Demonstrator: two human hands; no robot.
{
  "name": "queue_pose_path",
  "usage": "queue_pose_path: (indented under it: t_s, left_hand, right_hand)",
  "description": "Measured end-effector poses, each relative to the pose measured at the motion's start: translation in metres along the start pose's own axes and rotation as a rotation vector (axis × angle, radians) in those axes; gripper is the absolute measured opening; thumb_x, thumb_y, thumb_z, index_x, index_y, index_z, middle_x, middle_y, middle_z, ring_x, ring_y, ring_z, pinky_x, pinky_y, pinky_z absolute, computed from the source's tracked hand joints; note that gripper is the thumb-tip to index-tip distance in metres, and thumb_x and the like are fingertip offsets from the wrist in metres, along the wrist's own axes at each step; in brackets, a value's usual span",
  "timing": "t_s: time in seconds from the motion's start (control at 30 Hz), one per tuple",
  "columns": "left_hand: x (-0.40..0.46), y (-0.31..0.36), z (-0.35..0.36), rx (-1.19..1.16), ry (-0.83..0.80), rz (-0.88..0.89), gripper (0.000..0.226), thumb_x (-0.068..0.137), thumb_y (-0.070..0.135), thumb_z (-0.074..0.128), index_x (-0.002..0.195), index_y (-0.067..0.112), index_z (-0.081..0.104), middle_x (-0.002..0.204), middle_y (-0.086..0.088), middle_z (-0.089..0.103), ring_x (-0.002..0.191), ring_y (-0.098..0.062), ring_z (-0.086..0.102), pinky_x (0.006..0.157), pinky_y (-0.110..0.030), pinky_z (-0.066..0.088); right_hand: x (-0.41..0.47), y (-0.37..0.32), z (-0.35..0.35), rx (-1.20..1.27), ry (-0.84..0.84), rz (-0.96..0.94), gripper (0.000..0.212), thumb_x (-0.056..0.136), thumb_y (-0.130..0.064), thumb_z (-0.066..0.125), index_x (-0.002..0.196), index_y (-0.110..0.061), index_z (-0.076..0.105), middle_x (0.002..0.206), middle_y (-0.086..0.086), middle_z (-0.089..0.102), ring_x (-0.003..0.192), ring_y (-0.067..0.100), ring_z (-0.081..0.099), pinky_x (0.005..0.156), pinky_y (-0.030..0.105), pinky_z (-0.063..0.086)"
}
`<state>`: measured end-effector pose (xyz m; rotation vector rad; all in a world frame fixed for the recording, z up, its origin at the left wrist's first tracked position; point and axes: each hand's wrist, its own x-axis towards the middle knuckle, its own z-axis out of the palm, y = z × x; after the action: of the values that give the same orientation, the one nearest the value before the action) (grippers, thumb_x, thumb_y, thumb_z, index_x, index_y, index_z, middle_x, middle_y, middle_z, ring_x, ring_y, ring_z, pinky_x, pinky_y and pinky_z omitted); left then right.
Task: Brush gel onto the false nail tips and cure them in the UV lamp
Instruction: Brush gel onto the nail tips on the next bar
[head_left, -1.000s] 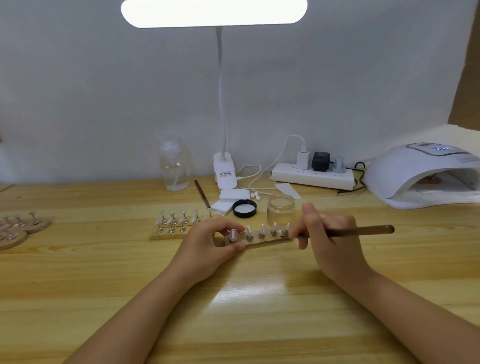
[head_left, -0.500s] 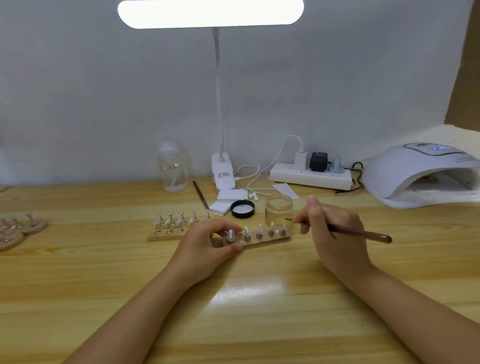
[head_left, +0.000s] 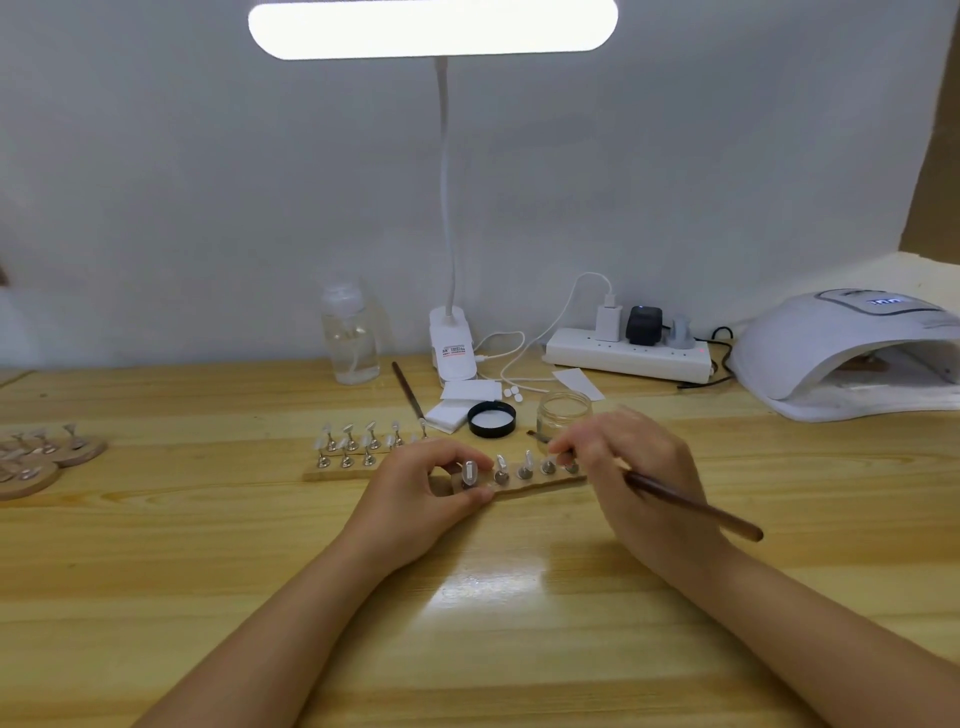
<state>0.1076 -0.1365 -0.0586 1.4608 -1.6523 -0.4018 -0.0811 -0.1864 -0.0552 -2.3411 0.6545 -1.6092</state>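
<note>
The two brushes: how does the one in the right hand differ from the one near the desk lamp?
The held brush is gripped by the right hand and slants off the table, its bristle end toward the open jar. The spare brush lies untouched on the table, its tip by the white pads. Both have slim dark brown handles.
</note>
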Motion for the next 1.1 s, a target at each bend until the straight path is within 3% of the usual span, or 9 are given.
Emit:
queue_pose_path:
  t_s: [0.13, 0.27, 0.57, 0.8, 0.93, 1.1]
  left_hand:
    - [0.0, 0.0, 0.001, -0.002, -0.01, 0.016, 0.034, 0.072, 0.011, 0.076, 0.077, 0.042, 0.063, 0.085, 0.007, 0.065, 0.084, -0.002, 0.056, 0.073, -0.011, 0.044]
    - [0.001, -0.001, 0.001, -0.007, -0.02, 0.029, 0.032, 0.072, 0.01, 0.076, 0.076, 0.039, 0.063, 0.083, 0.007, 0.064, 0.081, 0.0, 0.054, 0.07, -0.006, 0.04]
    - [0.001, -0.001, 0.001, -0.011, -0.032, 0.026, 0.026, 0.072, 0.013, 0.076, 0.078, 0.037, 0.066, 0.083, 0.008, 0.066, 0.087, -0.01, 0.059, 0.082, -0.032, 0.049]
    - [0.0, -0.002, 0.003, 0.014, -0.019, -0.021, 0.037, 0.073, 0.017, 0.075, 0.097, 0.04, 0.058, 0.081, 0.015, 0.059, 0.083, 0.001, 0.056, 0.077, -0.014, 0.044]
    - [-0.002, 0.002, 0.001, 0.078, -0.069, -0.036, 0.048, 0.075, 0.024, 0.073, 0.111, 0.043, 0.048, 0.095, 0.02, 0.056, 0.087, 0.006, 0.053, 0.078, -0.012, 0.045]
    - [-0.001, 0.013, -0.006, 0.2, -0.123, 0.009, 0.049, 0.075, 0.029, 0.072, 0.113, 0.043, 0.045, 0.108, 0.026, 0.045, 0.098, 0.006, 0.048, 0.081, -0.013, 0.04]
  right_hand:
    - [-0.003, -0.003, 0.008, -0.062, -0.166, -0.033, 0.036, 0.092, -0.03, 0.041, 0.079, -0.014, 0.071, 0.069, -0.004, 0.067, 0.067, 0.012, 0.059, 0.063, 0.031, 0.046]
    - [-0.005, -0.003, 0.006, 0.062, -0.125, 0.062, 0.045, 0.092, -0.035, 0.037, 0.065, -0.018, 0.068, 0.058, -0.006, 0.063, 0.061, 0.006, 0.058, 0.064, 0.033, 0.047]
    - [-0.002, -0.004, 0.006, -0.002, -0.021, -0.008, 0.039, 0.093, -0.027, 0.039, 0.075, -0.013, 0.071, 0.068, -0.009, 0.066, 0.068, 0.003, 0.059, 0.064, 0.025, 0.047]
    - [-0.003, -0.003, 0.005, 0.027, 0.0, 0.067, 0.041, 0.093, -0.031, 0.036, 0.073, -0.017, 0.069, 0.067, -0.017, 0.06, 0.069, -0.003, 0.058, 0.067, 0.014, 0.044]
    - [-0.004, -0.001, 0.003, 0.055, 0.006, 0.116, 0.041, 0.092, -0.033, 0.036, 0.072, -0.017, 0.068, 0.065, -0.01, 0.064, 0.068, 0.002, 0.06, 0.066, 0.021, 0.047]
    - [-0.003, -0.001, 0.002, 0.083, 0.025, 0.151, 0.042, 0.09, -0.035, 0.035, 0.072, -0.017, 0.068, 0.065, -0.005, 0.065, 0.068, 0.005, 0.061, 0.067, 0.028, 0.05]
